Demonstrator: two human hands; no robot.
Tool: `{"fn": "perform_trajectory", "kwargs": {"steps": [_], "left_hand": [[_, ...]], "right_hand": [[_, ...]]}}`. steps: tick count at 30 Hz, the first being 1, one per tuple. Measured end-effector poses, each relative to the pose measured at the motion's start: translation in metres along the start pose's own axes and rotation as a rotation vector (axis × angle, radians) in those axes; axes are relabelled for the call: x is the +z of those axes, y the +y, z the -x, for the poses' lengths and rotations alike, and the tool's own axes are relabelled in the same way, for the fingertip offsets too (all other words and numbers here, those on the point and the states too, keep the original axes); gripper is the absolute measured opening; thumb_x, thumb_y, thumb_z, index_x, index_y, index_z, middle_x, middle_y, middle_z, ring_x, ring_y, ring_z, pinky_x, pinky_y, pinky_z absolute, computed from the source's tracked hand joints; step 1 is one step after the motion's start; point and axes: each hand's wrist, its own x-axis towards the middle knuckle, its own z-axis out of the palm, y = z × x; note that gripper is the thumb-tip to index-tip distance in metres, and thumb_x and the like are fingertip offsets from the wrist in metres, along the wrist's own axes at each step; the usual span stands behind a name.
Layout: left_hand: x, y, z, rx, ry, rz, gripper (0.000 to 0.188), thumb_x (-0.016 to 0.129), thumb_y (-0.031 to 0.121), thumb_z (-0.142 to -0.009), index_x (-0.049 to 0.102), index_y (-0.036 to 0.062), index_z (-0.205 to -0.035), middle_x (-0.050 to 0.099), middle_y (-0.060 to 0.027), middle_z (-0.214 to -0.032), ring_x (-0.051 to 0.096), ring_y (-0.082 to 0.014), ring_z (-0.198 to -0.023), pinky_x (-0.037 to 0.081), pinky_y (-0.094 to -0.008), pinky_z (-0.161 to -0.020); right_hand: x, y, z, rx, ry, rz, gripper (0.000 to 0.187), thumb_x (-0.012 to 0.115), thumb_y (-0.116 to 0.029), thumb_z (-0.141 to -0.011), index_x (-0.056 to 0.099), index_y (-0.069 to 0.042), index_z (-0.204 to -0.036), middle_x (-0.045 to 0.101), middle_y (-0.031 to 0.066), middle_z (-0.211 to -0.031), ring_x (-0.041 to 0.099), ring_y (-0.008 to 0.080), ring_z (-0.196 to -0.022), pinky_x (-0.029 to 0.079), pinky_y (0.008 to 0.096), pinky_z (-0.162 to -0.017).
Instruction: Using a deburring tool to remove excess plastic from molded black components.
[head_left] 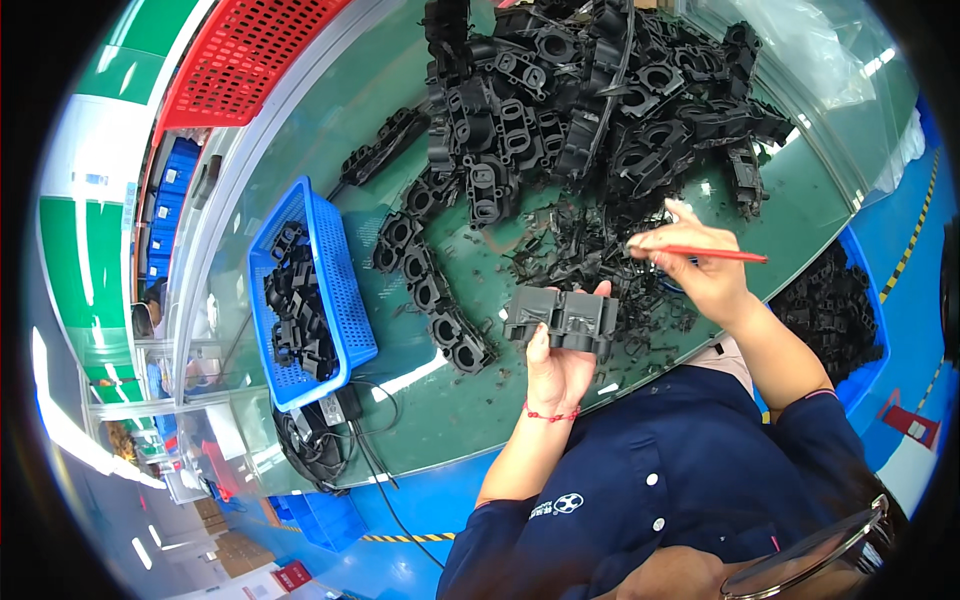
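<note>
My left hand [562, 380] grips a black moulded plastic part [562, 314] over the near side of the table, thumb on its near face and fingertips showing at its far side. Up and to the right, my right hand [700, 268] is closed around a slim red-handled tool [735, 255]. The handle points right; I cannot make out the tip. That hand stands apart from the part, above a scatter of black plastic scraps [560, 245]. Left of the part lies a joined strip of black parts [424, 290] with round openings.
A large heap of black moulded parts [515, 130] covers the far side of the green table [430, 420]. A blue basket [345, 300] at left holds small black pieces. Cables [375, 455] hang near the front-left edge. A blue bin [872, 330] of black pieces stands at right.
</note>
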Motion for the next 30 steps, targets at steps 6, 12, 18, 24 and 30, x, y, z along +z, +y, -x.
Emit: {"fn": "perform_trajectory", "kwargs": {"steps": [6,12,18,24,30], "left_hand": [[-0.007,-0.003,0.003,0.062,-0.032,-0.076,0.045,0.064,0.031,-0.079,0.052,0.0124,-0.118,0.054,-0.0091,-0.120,0.040,-0.0362,-0.124,0.033,-0.0437,-0.104],[-0.008,-0.003,0.002,0.061,0.027,-0.038,0.042,0.059,0.034,-0.084,0.050,0.0131,-0.120,0.054,-0.0099,-0.119,0.044,-0.0328,-0.121,0.041,-0.0443,-0.098],[-0.014,-0.005,0.004,0.072,0.070,0.047,0.041,0.058,0.035,-0.085,0.050,0.0131,-0.119,0.055,-0.0095,-0.119,0.050,-0.0271,-0.114,0.047,-0.0432,-0.090],[-0.008,-0.011,0.006,0.096,0.088,0.023,0.043,0.060,0.035,-0.084,0.050,0.0116,-0.119,0.055,-0.0077,-0.117,0.052,-0.0222,-0.110,0.042,-0.0412,-0.095],[0.012,-0.020,0.010,0.212,0.176,-0.131,0.047,0.061,0.031,-0.085,0.043,0.0082,-0.122,0.050,-0.0060,-0.120,0.048,-0.0204,-0.112,0.037,-0.0396,-0.099]], "right_hand": [[0.014,-0.017,0.008,0.098,-0.131,-0.187,0.009,0.062,-0.009,-0.083,0.066,-0.004,-0.089,0.066,0.0042,-0.080,0.060,0.0131,-0.070,0.040,0.0364,-0.089],[0.025,-0.016,0.016,0.196,-0.095,-0.534,0.009,0.064,-0.002,-0.080,0.065,0.000,-0.088,0.057,0.0095,-0.103,0.056,0.0146,-0.087,0.046,0.0265,-0.073],[0.033,-0.009,0.014,0.022,-0.074,-0.374,0.010,0.066,-0.005,-0.078,0.066,-0.004,-0.088,0.064,0.0071,-0.097,0.058,0.0202,-0.092,0.044,0.0329,-0.083],[0.032,-0.015,0.017,-0.167,-0.087,0.128,0.009,0.068,-0.010,-0.076,0.067,-0.009,-0.085,0.067,0.0056,-0.096,0.059,0.0197,-0.098,0.030,0.0463,-0.099],[0.043,0.011,0.024,-0.571,0.084,0.444,0.012,0.061,-0.008,-0.076,0.060,-0.007,-0.088,0.067,0.0104,-0.093,0.067,0.0220,-0.082,0.023,0.0490,-0.106]]}}
